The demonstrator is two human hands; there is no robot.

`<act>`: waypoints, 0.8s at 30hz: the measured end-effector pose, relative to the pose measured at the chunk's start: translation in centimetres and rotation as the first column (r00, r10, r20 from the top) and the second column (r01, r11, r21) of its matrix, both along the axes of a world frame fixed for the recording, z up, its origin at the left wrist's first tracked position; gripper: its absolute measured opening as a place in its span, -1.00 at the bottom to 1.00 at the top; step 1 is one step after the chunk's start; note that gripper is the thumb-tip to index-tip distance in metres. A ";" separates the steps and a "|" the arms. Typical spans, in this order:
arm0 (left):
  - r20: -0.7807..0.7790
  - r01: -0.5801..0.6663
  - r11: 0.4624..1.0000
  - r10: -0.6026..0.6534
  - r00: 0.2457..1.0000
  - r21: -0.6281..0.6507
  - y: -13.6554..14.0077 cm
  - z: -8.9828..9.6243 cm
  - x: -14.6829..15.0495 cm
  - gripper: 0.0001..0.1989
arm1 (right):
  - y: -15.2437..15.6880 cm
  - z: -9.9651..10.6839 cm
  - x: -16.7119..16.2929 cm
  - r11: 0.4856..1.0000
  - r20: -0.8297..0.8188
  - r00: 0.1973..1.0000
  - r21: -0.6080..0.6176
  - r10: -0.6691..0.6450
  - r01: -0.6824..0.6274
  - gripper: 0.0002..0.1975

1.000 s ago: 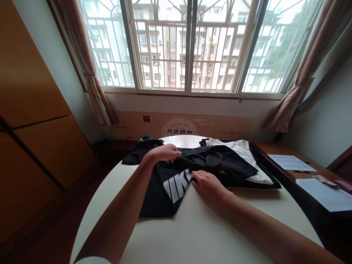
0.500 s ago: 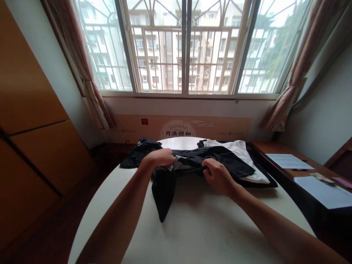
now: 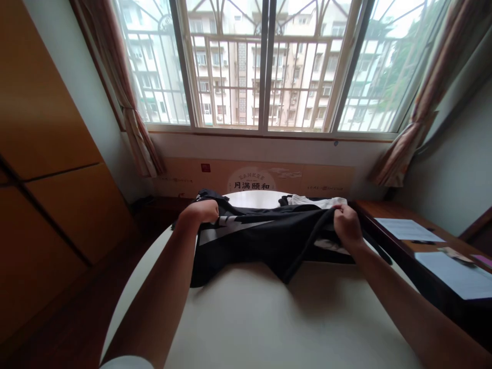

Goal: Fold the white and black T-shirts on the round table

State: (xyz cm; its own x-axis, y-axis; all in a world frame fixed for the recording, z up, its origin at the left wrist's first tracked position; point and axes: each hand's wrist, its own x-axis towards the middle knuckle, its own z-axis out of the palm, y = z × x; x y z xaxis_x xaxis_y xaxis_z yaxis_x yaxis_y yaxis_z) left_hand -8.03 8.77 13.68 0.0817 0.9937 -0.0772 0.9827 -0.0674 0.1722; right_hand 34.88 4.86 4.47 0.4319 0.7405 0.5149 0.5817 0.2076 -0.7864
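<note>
Stretched between my two hands is a black garment point(image 3: 246, 241) with light grey markings; its exact kind does not show. My left hand point(image 3: 205, 210) is closed on its upper left edge. At its upper right edge my right hand point(image 3: 346, 225) grips the cloth, the fingers wrapped round it. The garment's lower edge hangs down unevenly toward the white round table point(image 3: 246, 318). Behind the left hand lies a heap of dark clothing point(image 3: 209, 195). White clothing point(image 3: 319, 201) lies with dark pieces at the right, partly hidden by the held garment.
At the right stands a brown wooden desk point(image 3: 374, 209) with paper sheets point(image 3: 446, 269) on it. A cabinet point(image 3: 69, 215) is on the left. Beyond the table are a long beige printed panel point(image 3: 326, 171) and a barred window point(image 3: 265, 92) with curtains point(image 3: 134, 128).
My hands have moved apart, the right one outward to the right and the left slightly left. The bunched black garment is now spread between them, showing its grey markings.
</note>
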 end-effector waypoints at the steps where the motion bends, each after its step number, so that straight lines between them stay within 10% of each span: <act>1: -0.021 -0.015 0.999 0.015 1.000 0.040 0.1 -0.1 0.3 -0.93 | -0.4 0.2 -0.7 0.998 0.030 0.999 0.048 -0.042 0.041 -0.79; 5: 0.073 0.184 0.983 -0.183 0.980 -0.001 -0.9 0.3 3.1 -0.94 | -4.3 1.8 -5.7 0.948 0.387 0.915 0.232 0.115 -0.217 -0.76; 8: 0.161 0.418 0.891 -0.392 0.906 -0.177 -2.3 0.6 6.0 -0.81 | -7.6 1.8 -9.4 0.783 0.558 0.588 -0.200 0.585 -0.589 -0.84; 11: 0.119 0.485 0.814 -0.474 0.873 -0.320 -2.9 -0.1 8.2 -0.77 | -8.9 0.2 -11.4 0.645 0.577 0.313 -0.561 0.754 -0.519 -0.77; 17: 0.024 0.411 0.824 -0.437 0.899 -0.391 -1.7 -1.7 8.2 -0.79 | -8.7 -0.5 -11.5 0.622 0.585 0.221 -0.687 0.780 -0.375 -0.86; 19: 0.046 0.398 0.848 -0.409 0.912 -0.349 -1.4 -1.6 7.5 -0.78 | -9.4 0.8 -11.6 0.510 0.479 0.179 -0.777 0.859 -0.368 -0.92; 24: -0.015 0.306 0.922 -0.318 0.948 -0.236 -0.6 -1.6 6.0 -0.75 | -12.2 2.7 -13.9 0.041 0.092 -0.152 -0.949 0.984 -0.314 -0.80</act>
